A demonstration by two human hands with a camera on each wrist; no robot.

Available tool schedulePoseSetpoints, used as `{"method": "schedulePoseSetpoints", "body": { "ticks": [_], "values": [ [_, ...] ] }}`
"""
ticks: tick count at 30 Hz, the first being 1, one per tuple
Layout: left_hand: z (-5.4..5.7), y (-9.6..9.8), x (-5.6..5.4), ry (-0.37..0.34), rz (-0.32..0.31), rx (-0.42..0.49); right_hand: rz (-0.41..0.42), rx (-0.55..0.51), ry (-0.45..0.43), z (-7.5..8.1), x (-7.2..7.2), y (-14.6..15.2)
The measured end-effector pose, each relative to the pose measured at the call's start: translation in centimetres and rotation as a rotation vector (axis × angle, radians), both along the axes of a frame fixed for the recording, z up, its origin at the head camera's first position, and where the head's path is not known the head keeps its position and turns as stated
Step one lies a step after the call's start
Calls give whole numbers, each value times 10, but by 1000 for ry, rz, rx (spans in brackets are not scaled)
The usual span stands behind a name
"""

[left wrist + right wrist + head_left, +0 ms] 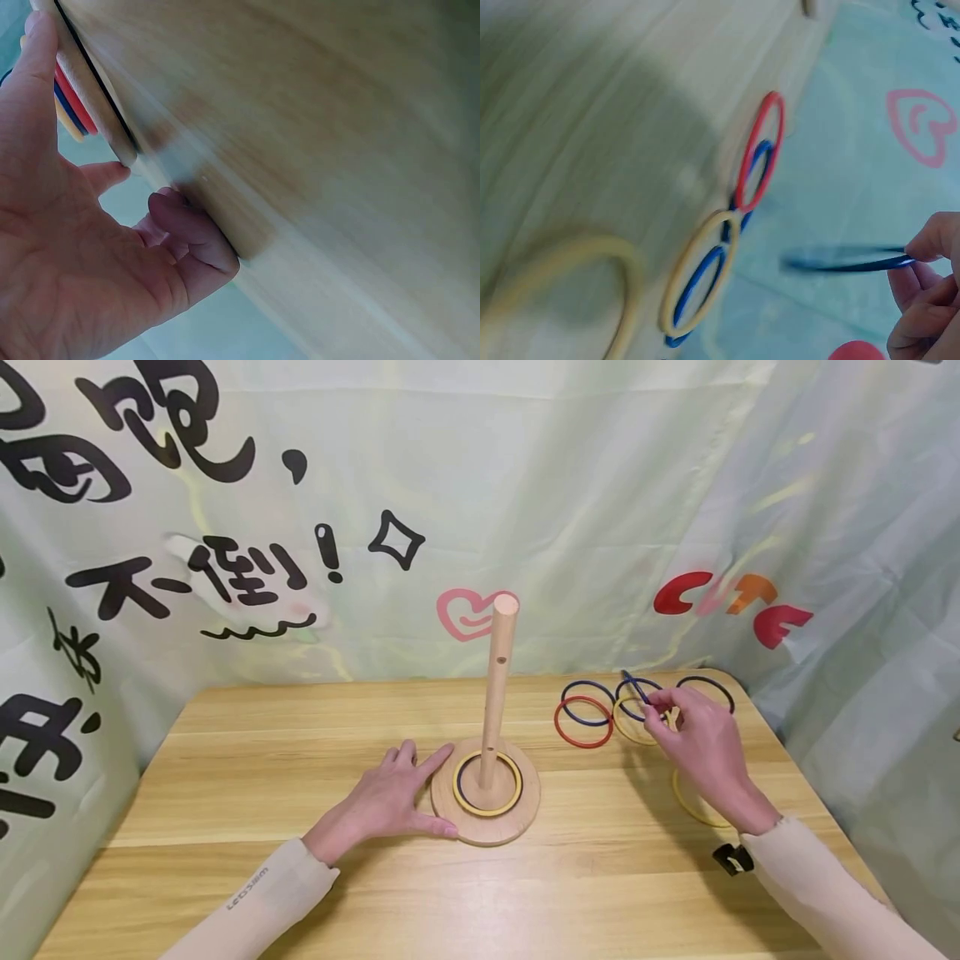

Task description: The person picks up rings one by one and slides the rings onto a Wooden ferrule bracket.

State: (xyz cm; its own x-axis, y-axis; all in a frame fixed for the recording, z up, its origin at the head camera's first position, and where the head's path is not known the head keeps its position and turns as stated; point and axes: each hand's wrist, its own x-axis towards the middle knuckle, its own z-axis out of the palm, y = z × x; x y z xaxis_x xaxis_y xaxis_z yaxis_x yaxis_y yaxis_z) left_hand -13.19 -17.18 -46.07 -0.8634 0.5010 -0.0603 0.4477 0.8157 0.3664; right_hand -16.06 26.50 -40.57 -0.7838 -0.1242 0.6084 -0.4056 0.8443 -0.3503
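Note:
My left hand rests at the left edge of a round wooden base, thumb and index finger spread along its rim. From the base rises an upright wooden peg. Around the peg lie a yellow ring and a dark blue one inside its outline. A red ring also shows in that stack in the left wrist view. My right hand pinches a dark blue ring between thumb and fingertips, raised above the loose rings and seen nearly edge-on.
Loose rings lie at the table's back right: a red ring overlapping a blue ring, a yellow ring overlapping another blue one, and a black ring. Another yellow ring lies nearer, under the right wrist. A printed curtain hangs behind the table.

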Motion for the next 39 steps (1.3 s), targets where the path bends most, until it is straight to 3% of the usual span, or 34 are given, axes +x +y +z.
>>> {"method": "schedulePoseSetpoints", "body": {
  "ticks": [6, 18, 22, 32, 39],
  "values": [
    [0, 1, 0, 4, 3, -6, 28, -43, 45, 14, 14, -7],
    [1, 2, 0, 7, -4, -3, 162, -112, 142, 42, 34, -16],
    [1, 2, 0, 7, -5, -4, 201, -159, 96, 59, 40, -25],
    [2, 2, 1, -7, 0, -6, 287, -434, -119, 112, 52, -59],
    [2, 2, 1, 1, -5, -14, 347, -569, -145, 149, 50, -81]
  ]
}}
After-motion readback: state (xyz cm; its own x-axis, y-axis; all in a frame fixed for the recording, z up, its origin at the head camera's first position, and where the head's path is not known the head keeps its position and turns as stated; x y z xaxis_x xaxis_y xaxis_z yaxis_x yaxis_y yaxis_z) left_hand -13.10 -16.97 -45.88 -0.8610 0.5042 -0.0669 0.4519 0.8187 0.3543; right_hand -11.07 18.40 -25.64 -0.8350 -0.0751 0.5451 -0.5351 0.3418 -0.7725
